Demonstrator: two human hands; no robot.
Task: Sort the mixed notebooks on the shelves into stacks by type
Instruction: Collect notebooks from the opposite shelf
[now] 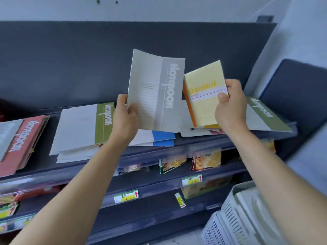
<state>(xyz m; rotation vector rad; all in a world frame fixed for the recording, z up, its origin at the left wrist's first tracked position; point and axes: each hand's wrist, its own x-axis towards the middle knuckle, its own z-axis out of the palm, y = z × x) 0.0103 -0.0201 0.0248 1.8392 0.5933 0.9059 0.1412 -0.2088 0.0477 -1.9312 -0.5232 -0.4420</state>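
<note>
Over the dark shelf [187, 141], our left grip [126, 115] is pinching a grey notebook [155, 92] and our right grip [230, 106] a yellow notebook [205, 96]. We are aiming to lay each flat on its matching stack.

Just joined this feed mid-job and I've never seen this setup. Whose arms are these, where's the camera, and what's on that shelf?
There is no machine here: these are a person's two bare arms, filmed by one wide-angle camera worn on their head and looking down. The left hand holds a grey notebook upright. The right hand grips a smaller yellow notebook with an orange spine. Below them, the top shelf carries piles: red notebooks at far left, a green-banded notebook pile, and blue-banded notebooks in the middle. Snack packets sit on the lower shelves.
</note>
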